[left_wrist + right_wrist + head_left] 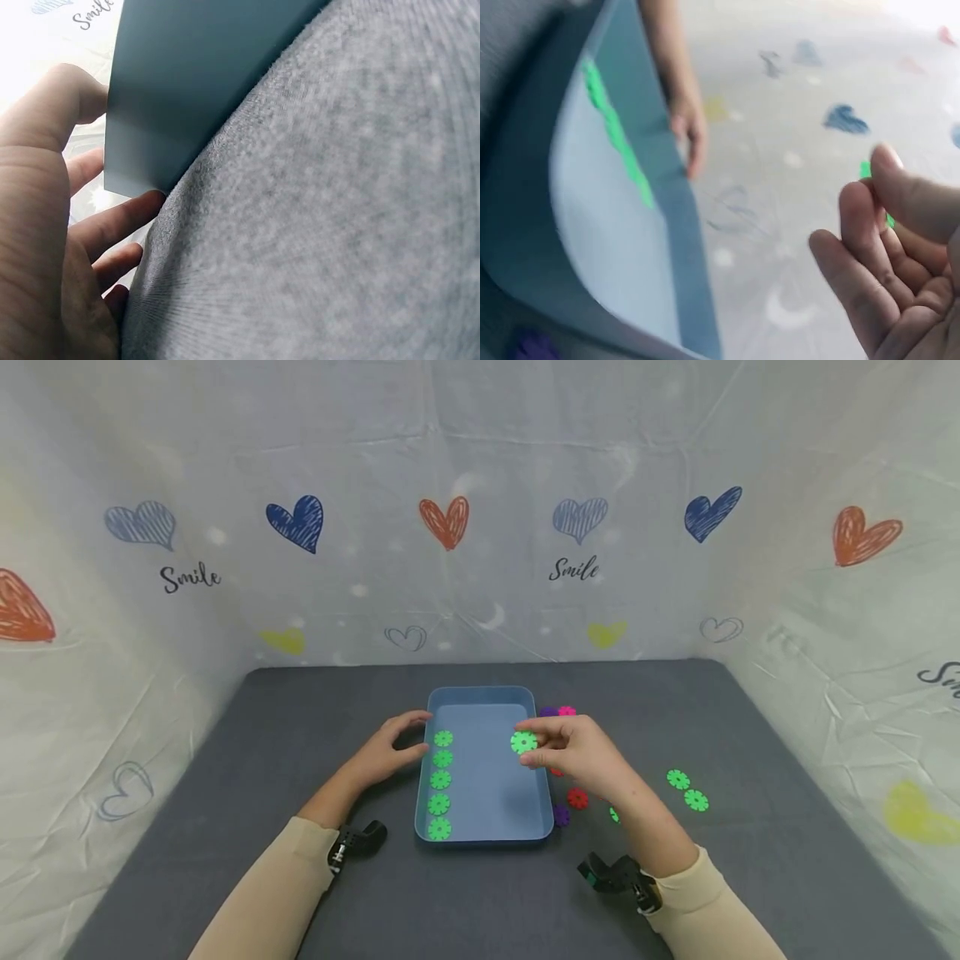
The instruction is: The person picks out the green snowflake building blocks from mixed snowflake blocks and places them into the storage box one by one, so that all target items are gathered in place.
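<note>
A blue-grey rectangular tray [483, 802] stands on the dark tablecloth between my hands. Down its left side runs a column of several green snowflake-shaped discs [440, 780]. My left hand [381, 753] rests its fingertips and thumb against the tray's left side, the fingers loosely spread; the left wrist view has them at the outer wall [172, 82]. Over the tray's right part, my right hand [581, 752] pinches one green notched disc [523, 742] between thumb and fingers. In the right wrist view, the fingers mostly hide that disc [865, 169].
Right of the tray lie loose discs: a red one [577, 798], a purple one [562, 815] and a pink one [567, 711], some partly hidden by my right hand. Two green discs [687, 790] lie farther right. A heart-printed curtain [502, 593] encloses the table's back and sides.
</note>
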A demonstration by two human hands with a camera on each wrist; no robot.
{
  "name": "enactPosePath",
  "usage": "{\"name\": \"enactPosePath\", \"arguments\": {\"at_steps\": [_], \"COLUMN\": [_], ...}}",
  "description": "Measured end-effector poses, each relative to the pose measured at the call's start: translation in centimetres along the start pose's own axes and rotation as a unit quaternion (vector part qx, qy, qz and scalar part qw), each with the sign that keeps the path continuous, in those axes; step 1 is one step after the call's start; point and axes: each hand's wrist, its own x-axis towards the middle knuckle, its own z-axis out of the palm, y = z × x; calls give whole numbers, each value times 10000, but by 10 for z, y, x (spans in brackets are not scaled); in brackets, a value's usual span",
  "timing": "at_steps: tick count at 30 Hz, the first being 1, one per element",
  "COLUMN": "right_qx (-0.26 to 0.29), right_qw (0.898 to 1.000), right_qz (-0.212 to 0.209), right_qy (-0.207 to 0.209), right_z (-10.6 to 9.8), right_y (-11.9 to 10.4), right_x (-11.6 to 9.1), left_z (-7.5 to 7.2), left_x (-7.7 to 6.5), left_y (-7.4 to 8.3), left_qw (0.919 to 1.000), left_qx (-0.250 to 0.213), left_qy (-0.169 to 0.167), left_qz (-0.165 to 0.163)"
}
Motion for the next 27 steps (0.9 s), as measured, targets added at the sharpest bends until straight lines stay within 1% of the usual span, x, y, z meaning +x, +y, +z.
{"name": "enactPosePath", "arguments": {"at_steps": [4, 7, 10, 13, 17, 24, 27], "right_qx": [194, 175, -14, -378, -869, -1022, -1075], "right_qw": [9998, 9995, 9983, 9953, 9902, 9869, 9849], "right_qz": [-34, -112, -177, -294, -442, -258, -270], "right_qy": [-60, -258, -564, -843, -999, -1224, -1331], "right_z": [24, 43, 59, 72, 82, 89, 89], "right_y": [2, 5, 11, 17, 27, 39, 40], "right_x": [1, 1, 1, 1, 0, -4, -6], "left_z": [0, 2, 3, 4, 5, 9, 10], "left_x": [2, 4, 5, 6, 6, 4, 5], "left_y": [3, 5, 7, 8, 10, 12, 13], "left_qw": [10000, 9999, 9999, 9999, 9998, 9997, 9997], "left_qx": [15, 13, 39, 36, 0, -17, -18], "left_qy": [-9, -34, -40, -34, -55, -117, -155], "left_qz": [58, 114, 155, 158, 168, 202, 181]}}
